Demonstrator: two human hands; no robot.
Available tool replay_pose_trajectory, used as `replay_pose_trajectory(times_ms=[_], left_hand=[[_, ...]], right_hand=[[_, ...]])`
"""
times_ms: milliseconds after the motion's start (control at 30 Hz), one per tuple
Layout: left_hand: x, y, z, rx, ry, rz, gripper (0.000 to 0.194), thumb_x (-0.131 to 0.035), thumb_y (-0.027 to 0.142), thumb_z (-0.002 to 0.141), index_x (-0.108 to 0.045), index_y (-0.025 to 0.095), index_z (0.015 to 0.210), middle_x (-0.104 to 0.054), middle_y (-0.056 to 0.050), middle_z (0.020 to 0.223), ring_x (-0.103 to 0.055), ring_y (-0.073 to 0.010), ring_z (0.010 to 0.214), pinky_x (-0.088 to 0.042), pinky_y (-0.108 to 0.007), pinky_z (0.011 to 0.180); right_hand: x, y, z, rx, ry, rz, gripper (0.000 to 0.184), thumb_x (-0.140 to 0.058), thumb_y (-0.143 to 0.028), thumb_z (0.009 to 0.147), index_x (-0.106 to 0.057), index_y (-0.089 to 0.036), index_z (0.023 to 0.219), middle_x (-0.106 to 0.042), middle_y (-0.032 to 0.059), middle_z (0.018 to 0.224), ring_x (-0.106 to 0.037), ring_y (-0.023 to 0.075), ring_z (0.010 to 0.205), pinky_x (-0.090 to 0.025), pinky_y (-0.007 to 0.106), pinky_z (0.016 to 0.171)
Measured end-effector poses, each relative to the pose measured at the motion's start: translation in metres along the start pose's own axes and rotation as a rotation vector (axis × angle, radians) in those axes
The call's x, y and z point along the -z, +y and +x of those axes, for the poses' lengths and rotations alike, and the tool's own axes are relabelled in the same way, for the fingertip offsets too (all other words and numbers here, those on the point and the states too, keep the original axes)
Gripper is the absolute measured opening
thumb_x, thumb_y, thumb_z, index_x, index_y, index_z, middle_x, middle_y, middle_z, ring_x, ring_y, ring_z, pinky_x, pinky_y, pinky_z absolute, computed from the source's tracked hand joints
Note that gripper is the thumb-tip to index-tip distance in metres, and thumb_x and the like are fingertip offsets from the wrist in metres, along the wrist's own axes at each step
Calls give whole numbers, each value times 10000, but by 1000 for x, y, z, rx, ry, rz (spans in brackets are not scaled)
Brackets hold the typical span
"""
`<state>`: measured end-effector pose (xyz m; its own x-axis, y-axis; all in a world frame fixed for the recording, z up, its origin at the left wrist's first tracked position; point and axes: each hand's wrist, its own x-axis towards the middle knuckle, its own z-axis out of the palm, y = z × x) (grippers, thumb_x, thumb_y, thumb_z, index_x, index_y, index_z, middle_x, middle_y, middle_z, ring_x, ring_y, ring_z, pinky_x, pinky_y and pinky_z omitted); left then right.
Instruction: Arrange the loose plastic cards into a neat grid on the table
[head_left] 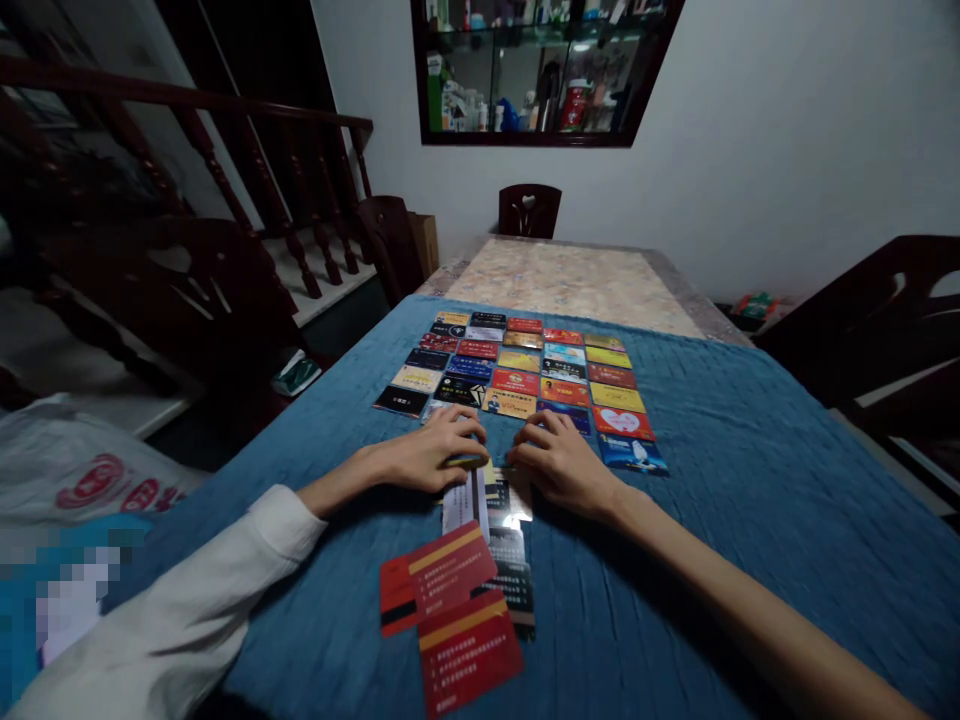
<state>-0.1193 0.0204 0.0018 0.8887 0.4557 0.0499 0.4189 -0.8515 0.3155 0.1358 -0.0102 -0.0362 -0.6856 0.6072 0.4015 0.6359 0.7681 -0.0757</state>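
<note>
My left hand [442,448] is closed with its fingers curled down over a card [469,462]. Only a yellowish edge of that card shows between thumb and fingers. To its right my right hand [559,455] lies low over the cloth, fingers bent but a little apart, with no card visible in them. Its fingertips come close to a dark blue card [577,417] at the front of the laid-out cards. Beneath and in front of both hands is a loose pile with a white striped card [466,505], dark cards, and several red cards [469,650] showing printed text.
Beyond my hands, several colourful cards [515,383] lie face up in close columns on a blue cloth [322,600]. Bare patterned tabletop [566,280] shows at the far end. Dark wooden chairs [529,210] surround the table; a white plastic bag [82,470] is at left.
</note>
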Motion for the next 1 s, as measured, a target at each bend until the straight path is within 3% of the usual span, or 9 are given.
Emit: replay_pose_trajectory(times_ms=[300,633,833,1000], left_hand=[[-6,6,-1,-28,-58,53,418,-656,223,861,-633,358,1256,-555,-56,1313,-402,-288,1282,-336,-523,1117],[-22,15,11,3,-11,232,328,-510,290,962,-565,253,1282,-534,-120,1319,-405,-309,1282,-363,-509,1051],[-32,22,21,112,55,345,296,-487,344,980,-555,185,1222,-510,-154,1352,-395,-346,1303,-342,-560,1042],[-41,28,30,188,128,410,234,-480,301,978,-572,158,1140,-519,-169,1333,-383,-350,1327,-322,-585,1045]], right_hand=[[-2,-1,-6,-25,-3,-15,216,-536,-174,916,-709,-268,1005,-698,57,1009,-480,248,1031,-339,398,840],[0,-2,-16,-65,30,-27,216,-505,-254,970,-716,-258,1014,-703,78,1016,-480,259,1025,-344,406,828],[5,-9,-20,-89,7,-36,235,-531,-400,964,-687,-238,1031,-694,85,1036,-483,269,1014,-334,416,833],[10,-24,-20,-183,-98,-89,513,-515,-671,885,-674,-217,1061,-675,107,1031,-493,288,996,-327,452,864]])
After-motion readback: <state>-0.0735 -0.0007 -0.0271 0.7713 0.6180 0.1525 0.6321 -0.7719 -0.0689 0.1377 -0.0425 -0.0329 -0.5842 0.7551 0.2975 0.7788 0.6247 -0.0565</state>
